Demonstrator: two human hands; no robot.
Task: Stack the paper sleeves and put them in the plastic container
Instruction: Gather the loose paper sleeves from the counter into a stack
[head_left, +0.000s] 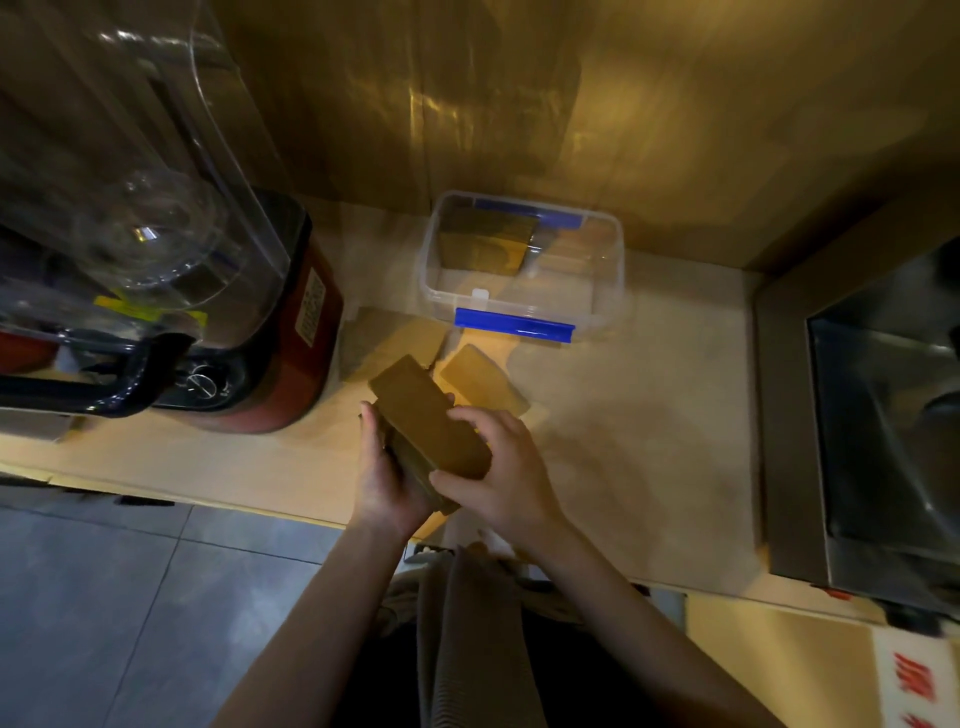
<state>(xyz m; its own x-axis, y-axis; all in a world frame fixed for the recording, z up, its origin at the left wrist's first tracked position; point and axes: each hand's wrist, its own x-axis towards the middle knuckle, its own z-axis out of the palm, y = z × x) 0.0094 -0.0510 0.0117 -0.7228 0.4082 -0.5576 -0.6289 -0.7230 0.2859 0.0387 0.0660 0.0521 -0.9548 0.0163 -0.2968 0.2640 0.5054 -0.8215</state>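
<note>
A thick stack of brown paper sleeves (428, 421) is held above the counter's front part. My left hand (384, 473) grips it from the left and below. My right hand (498, 462) clasps its right side and near end. Loose sleeves lie flat on the counter just beyond: one pile (387, 340) to the left and another (480, 379) to the right. The clear plastic container (608, 260) with blue clips stands open further back. A stack of sleeves (485, 241) sits in its left half.
A blender with a red base (291, 364) and a clear cover (130, 156) stands at the left. A steel sink (883, 415) lies at the right. A wooden wall (519, 104) rises behind the counter (649, 441). Grey floor tiles (130, 597) show lower left.
</note>
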